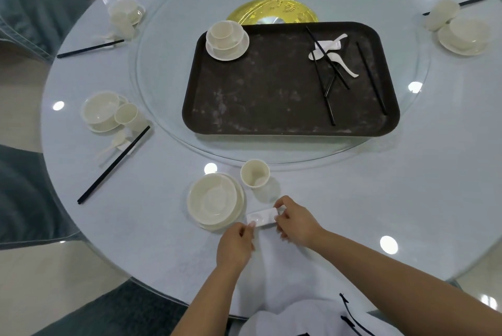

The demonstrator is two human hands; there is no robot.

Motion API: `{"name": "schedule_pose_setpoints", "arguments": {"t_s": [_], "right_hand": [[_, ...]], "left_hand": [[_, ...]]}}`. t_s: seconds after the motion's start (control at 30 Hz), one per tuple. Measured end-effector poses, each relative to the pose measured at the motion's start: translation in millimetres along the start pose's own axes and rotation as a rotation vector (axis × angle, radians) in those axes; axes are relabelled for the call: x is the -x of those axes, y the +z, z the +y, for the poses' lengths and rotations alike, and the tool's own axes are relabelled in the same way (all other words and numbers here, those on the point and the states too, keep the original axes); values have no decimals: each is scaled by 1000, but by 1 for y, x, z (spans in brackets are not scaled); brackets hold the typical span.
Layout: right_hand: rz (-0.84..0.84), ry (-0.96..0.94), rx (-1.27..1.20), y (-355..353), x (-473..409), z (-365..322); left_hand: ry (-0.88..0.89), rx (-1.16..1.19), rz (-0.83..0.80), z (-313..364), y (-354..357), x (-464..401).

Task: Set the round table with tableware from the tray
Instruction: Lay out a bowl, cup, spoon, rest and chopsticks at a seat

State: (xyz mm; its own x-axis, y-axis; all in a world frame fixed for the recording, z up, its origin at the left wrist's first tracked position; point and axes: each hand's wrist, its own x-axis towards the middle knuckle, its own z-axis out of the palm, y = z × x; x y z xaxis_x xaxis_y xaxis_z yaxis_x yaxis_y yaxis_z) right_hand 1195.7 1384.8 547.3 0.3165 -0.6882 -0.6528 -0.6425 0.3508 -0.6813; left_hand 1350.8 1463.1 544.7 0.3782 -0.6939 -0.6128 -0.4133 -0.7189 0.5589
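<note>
Here, the left hand (235, 245) and right hand (294, 223) pinch opposite ends of a white chopstick rest (263, 217), squaring it beside the near plate (214, 201); remaining tableware waits on the tray (271, 107).

soft overhead light, round glare spots on the glass table (353, 200), wide-angle edge bending.

Small white rectangular rest (263, 218) lying flat near the round table's (380, 200) near edge, just right of stacked cream plates (214, 201); cream cup (254, 173) upright behind.
</note>
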Motion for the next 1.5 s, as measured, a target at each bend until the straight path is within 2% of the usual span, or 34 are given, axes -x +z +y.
{"name": "schedule_pose_setpoints", "arguments": {"t_s": [0.27, 0.47, 0.57, 0.67, 0.8, 0.93, 1.17, 1.5], "right_hand": [[8, -20, -4, 0, 1, 2], [41, -37, -31, -12, -1, -3], [153, -43, -85, -40, -9, -13], [307, -90, -93, -78, -20, -30], [461, -150, -11, -141, -37, -52], [600, -138, 80, -202, -58, -69], [647, -37, 233, -271, -111, -89], [646, 50, 409, -285, -176, -98]], "left_hand": [[-26, 58, -8, 2, -2, -1], [35, -104, -12, 11, -10, 0], [74, -57, -1, 31, -15, 3], [49, 54, -67, 62, -17, 8], [112, 121, -111, 100, -18, 7], [186, 281, -88, 132, -16, -1], [224, 354, -46, 160, -20, -25], [178, 374, -12, 176, -24, -54]]}}
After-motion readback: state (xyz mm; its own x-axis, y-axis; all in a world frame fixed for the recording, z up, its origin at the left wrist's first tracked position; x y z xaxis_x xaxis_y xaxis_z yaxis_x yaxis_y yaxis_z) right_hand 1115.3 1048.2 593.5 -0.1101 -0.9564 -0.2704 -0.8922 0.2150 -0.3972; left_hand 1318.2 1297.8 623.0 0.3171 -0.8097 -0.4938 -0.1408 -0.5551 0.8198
